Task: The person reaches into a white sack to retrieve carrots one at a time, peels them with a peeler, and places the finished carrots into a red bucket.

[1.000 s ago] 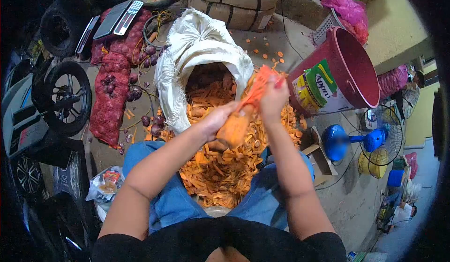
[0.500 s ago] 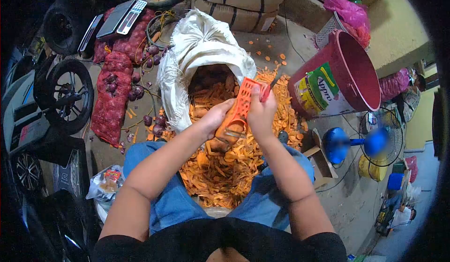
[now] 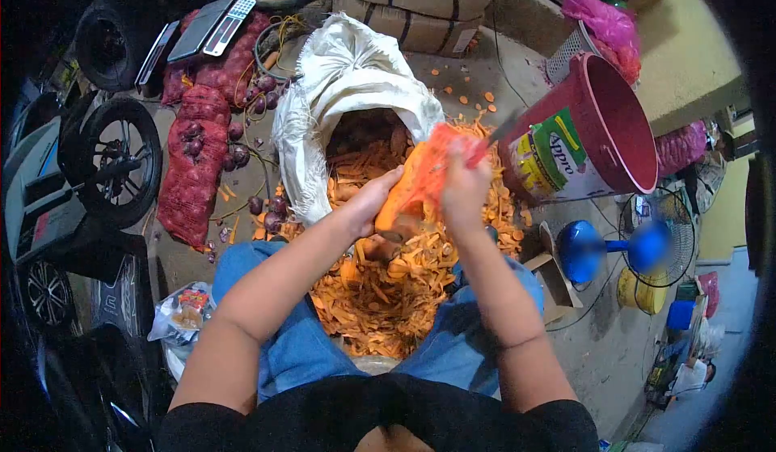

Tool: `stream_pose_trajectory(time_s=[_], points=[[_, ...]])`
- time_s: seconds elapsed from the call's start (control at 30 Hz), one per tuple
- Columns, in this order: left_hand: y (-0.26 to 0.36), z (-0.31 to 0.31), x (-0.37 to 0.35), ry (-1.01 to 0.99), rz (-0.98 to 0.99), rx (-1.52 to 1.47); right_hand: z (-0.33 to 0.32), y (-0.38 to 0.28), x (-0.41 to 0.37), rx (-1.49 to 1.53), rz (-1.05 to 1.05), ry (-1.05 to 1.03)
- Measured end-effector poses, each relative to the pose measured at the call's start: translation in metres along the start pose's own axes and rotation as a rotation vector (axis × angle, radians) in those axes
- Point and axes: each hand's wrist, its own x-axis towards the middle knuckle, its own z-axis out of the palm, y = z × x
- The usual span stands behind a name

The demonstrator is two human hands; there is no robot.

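My left hand (image 3: 373, 203) is wrapped round a thick orange carrot (image 3: 393, 213), held over the heap of peelings (image 3: 380, 314) between my knees. In my right hand (image 3: 467, 195), blurred by motion, is an orange plastic peeler (image 3: 435, 165) with holes along its body. It lies against the carrot's right side. A knife with a red handle (image 3: 478, 154) also sticks out of the right fist, its dark blade pointing up and right. Just beyond both hands lies a white woven sack (image 3: 303, 153), its mouth facing me, with carrots and peelings inside.
To the right stands a tilted maroon bucket (image 3: 525, 120) with a label. Red net bags of onions (image 3: 194, 185) lie left, a scale (image 3: 202, 31) on one. A fan (image 3: 659, 238) and an open carton (image 3: 554, 290) are at right; a motorbike wheel (image 3: 121, 165) is at left.
My right hand has shifted slightly right and down, and the peeler has moved off to the carrot's right side, showing more of the carrot. My left hand has barely moved.
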Motion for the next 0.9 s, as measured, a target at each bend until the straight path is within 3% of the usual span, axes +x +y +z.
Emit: stream_pose_trajectory(time_s=[0.13,0.23,0.3,0.33,0.43,0.47,0.57,0.7,0.8,0.87,0.9], points=[[-0.005,0.003,0.002,0.081,0.091,0.062,0.007,0.013,-0.012,0.023,-0.028,-0.080],[0.002,0.002,0.006,-0.039,0.151,0.148,0.002,0.007,-0.003,-0.250,-0.106,-0.022],[-0.003,0.006,-0.001,-0.055,0.121,0.266,-0.009,0.023,0.029,-0.221,-0.211,0.206],[-0.008,0.007,-0.007,-0.068,0.086,0.388,-0.025,0.040,0.051,-0.297,-0.153,0.281],[-0.014,0.011,-0.012,-0.090,0.081,0.356,-0.056,0.044,0.078,-0.429,-0.138,0.497],[-0.012,0.012,-0.012,-0.100,0.073,0.325,-0.055,0.042,0.077,-0.429,-0.139,0.495],[-0.003,0.010,-0.009,-0.056,0.095,0.240,-0.039,0.019,0.060,0.167,0.012,0.337],[0.001,0.004,-0.001,-0.012,0.087,0.082,-0.001,0.002,-0.005,-0.152,-0.070,-0.057],[-0.001,0.005,0.003,0.017,0.172,0.027,0.006,0.007,-0.008,-0.276,-0.218,-0.081],[0.001,-0.001,0.002,-0.193,0.218,0.281,0.000,0.013,0.012,-0.227,-0.214,0.056],[0.000,0.002,-0.003,-0.156,0.099,0.295,-0.008,0.012,0.028,-0.211,-0.194,0.151]])
